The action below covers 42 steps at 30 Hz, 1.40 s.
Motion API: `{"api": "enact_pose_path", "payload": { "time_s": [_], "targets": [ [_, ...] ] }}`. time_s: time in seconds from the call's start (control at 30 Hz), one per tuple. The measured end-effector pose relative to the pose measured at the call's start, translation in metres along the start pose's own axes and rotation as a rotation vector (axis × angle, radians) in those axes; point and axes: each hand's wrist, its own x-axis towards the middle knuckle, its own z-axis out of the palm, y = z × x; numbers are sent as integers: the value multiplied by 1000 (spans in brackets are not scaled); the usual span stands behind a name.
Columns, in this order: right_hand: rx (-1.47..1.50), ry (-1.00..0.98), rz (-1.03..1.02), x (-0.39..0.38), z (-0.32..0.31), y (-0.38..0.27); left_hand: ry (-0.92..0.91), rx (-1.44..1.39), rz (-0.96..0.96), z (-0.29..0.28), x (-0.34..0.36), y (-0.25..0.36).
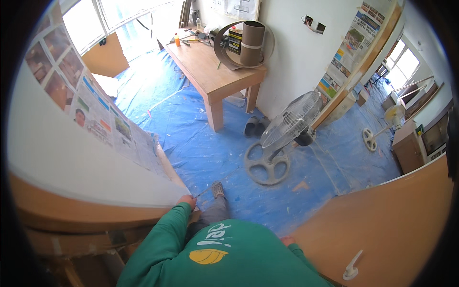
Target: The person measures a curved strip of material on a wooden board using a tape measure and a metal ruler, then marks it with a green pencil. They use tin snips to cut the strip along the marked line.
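Observation:
My left hand (188, 201) is closed at the lower edge of the white, newspaper-taped panel (91, 158), on something thin and dark that I cannot make out. My right hand (287, 240) shows only partly beside the brown door (373, 225) with a white lever handle (352, 268); my sweatshirt hides much of it. One shoe (218, 190) of mine rests on blue plastic sheeting (181, 143).
A pedestal fan (291, 119) stands ahead-right, near a pair of dark shoes (253, 125). Behind is a wooden table (201, 71) with tools and a curved roll (251, 48). Through the opening at right are another fan (393, 115) and cabinets (409, 148).

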Motion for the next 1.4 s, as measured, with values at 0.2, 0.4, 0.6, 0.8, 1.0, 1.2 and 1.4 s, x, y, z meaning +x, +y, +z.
{"api": "enact_pose_path", "payload": {
  "time_s": [0.2,0.4,0.6,0.8,1.0,1.2,1.4],
  "targets": [
    [-563,32,-108,13,105,-155,-40,173,-104,-20,86,-9],
    [-891,-81,-275,22,176,-308,-4,-70,-79,-87,187,10],
    [-996,-98,-513,12,286,-478,179,-314,-125,-171,257,-22],
    [-765,-171,-408,22,359,-611,291,-599,-224,-212,258,-31],
    [-886,-338,-639,109,404,-703,302,-457,-263,-198,228,-78],
    [-1168,-323,-646,160,445,-841,275,-228,-517,-200,192,-72],
    [-1277,-405,-629,198,457,-941,364,-475,-803,-191,175,-44]
  ]
}}
